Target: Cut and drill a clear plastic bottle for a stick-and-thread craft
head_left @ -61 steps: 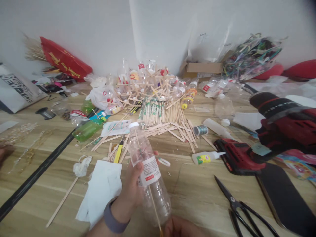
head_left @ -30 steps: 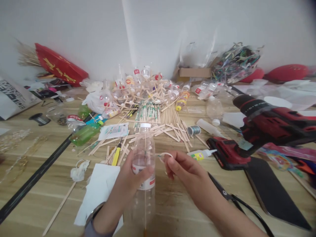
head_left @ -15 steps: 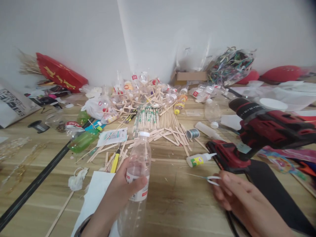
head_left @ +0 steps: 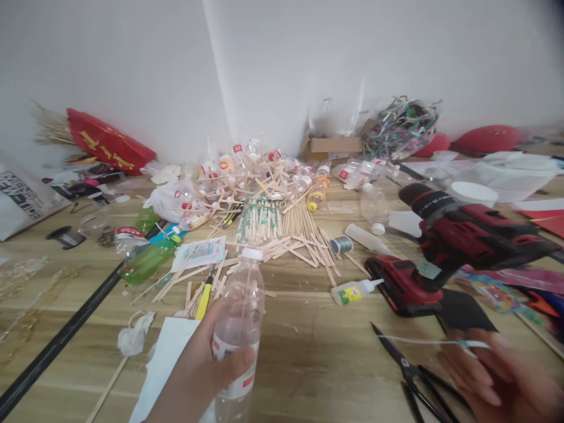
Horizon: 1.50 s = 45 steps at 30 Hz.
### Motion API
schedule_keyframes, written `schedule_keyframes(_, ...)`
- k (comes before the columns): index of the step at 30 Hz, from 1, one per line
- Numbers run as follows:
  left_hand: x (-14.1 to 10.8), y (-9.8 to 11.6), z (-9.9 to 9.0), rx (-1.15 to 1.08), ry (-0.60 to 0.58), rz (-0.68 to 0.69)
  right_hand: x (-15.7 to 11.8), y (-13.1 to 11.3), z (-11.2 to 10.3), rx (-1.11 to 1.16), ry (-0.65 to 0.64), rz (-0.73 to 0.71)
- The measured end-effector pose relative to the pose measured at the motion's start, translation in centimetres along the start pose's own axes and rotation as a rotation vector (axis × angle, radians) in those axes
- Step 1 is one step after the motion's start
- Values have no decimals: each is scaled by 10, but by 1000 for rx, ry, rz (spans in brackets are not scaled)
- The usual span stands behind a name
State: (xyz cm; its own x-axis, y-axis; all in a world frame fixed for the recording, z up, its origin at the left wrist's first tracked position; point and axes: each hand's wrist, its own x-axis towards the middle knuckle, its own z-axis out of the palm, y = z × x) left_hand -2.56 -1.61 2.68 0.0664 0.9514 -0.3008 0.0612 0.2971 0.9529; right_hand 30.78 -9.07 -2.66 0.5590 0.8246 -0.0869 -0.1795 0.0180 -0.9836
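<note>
My left hand (head_left: 220,352) is wrapped round a clear plastic bottle (head_left: 249,282) with a white cap and a red-and-white label. The bottle stands almost upright near the table's front. At the lower right, my right hand (head_left: 497,370) is blurred by motion. Its fingers are closed on a small white loop (head_left: 478,344), from which a thin pale strand stretches left. Black scissors (head_left: 408,367) lie beside this hand, their blades pointing away. Beyond them is a small glue bottle (head_left: 355,291) with a yellow-green label.
A red-and-black cordless drill (head_left: 467,223) stands at the right. Wooden craft sticks (head_left: 304,249), a wire spool (head_left: 341,244) and a yellow craft knife (head_left: 204,299) lie mid-table. A green bottle (head_left: 147,261) and a black rod (head_left: 66,329) are at left. More plastic bottles crowd the back.
My right hand has moved right and slightly toward me with the white loop, and the scissors now show. My left hand still grips the bottle. The view has shifted slightly.
</note>
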Motion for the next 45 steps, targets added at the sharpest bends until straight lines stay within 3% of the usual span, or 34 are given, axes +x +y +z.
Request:
schedule_keyframes(3, -1, -1, 0, 15, -26, 21, -7, -7, 21, 65, -21, 68)
schedule_keyframes(8, -4, 0, 3, -5, -54, -5, -13, -12, 41, 29, -210, 77)
schedule_keyframes(11, -4, 0, 5, -14, -127, -26, -20, -14, 53, -13, -226, 76)
schedule_keyframes(18, -4, 4, 12, -8, -266, -26, -33, -20, 88, -94, -458, 112)
schedule_keyframes(26, -2, 3, 16, 70, -334, -1, -35, -15, 121, -120, -613, 128)
schedule_keyframes(30, -4, 4, 19, 99, -284, 26, -35, -15, 133, -104, -655, 117)
schedule_keyframes(37, -2, 3, 20, 117, -273, 3, -39, -18, 133, -164, -680, 130)
schedule_keyframes(45, 2, 5, 10, 10, -119, -22, -35, -18, 100, -280, -554, 94)
